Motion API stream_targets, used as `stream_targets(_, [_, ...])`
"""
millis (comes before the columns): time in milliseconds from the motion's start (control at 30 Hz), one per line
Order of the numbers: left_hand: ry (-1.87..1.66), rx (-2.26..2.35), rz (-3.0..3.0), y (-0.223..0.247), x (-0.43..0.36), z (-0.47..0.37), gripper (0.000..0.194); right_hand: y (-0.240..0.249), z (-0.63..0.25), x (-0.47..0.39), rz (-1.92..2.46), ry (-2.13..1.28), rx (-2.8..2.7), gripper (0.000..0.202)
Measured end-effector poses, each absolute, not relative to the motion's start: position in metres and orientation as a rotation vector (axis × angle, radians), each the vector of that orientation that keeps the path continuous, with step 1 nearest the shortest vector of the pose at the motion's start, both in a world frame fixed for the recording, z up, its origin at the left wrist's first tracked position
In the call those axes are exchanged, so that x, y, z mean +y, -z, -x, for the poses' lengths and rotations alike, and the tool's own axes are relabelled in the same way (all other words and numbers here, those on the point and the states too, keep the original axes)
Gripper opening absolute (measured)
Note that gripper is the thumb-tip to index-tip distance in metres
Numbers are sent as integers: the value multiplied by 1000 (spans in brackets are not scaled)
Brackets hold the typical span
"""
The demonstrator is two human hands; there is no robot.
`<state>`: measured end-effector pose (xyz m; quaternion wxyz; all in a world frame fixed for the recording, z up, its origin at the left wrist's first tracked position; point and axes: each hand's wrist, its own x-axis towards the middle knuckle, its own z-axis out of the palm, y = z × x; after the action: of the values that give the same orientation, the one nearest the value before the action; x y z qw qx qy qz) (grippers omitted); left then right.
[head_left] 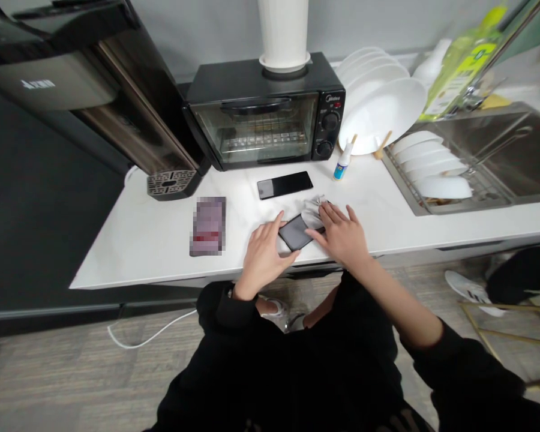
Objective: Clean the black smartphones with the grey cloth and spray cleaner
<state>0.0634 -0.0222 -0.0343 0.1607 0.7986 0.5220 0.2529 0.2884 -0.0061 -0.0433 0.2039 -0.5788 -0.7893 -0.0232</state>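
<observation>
A dark-screened phone lies on the white counter near its front edge. My left hand grips the phone's left end, with the thumb and fingers at opposite edges. On the phone's right part, my right hand presses a light grey cloth under its fingers. Hand and cloth hide that end of the phone. A second black phone lies flat just behind. Farther back to the right stands a small white spray bottle with a blue label.
A blurred-out purple item lies left of my hands on the counter. Behind stand a black toaster oven and a tall dispenser. To the right are white plates, a sink and a green bottle. Another person's shoe shows below right.
</observation>
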Motion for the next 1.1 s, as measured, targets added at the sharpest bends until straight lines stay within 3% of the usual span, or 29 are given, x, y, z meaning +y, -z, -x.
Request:
stream_targets(100, [-720, 1495, -2277, 35, -22, -62, 99, 41, -262, -18, 1434, 22, -2348, 93])
stream_targets(233, [-732, 1505, -2268, 35, -24, -60, 98, 38, -247, -52, 1114, -130, -2499, 81])
stream_targets(433, [-721, 1520, -2294, 31, -24, -66, 98, 37, -308, -29, 1521, 16, -2295, 62])
stream_targets(533, [-720, 1540, -2289, 32, -23, -67, 93, 42, -292, -19, 1584, 40, -2230, 69])
stream_targets(733, [-683, 1523, -2283, 36, -23, -60, 95, 45, -246, -40, 1166, -126, -2450, 71])
stream_targets(867, [-728, 1499, -2284, 33, -24, -63, 97, 38, -282, -15, 1492, -13, -2284, 63])
stream_targets(933, [-723, 1508, -2300, 32, -24, -65, 98, 36, -288, -7, 1614, 28, -2201, 68])
stream_targets(1100, [-673, 1530, -2341, 36, -24, -64, 96, 43, -245, -39, 1190, -137, -2399, 87])
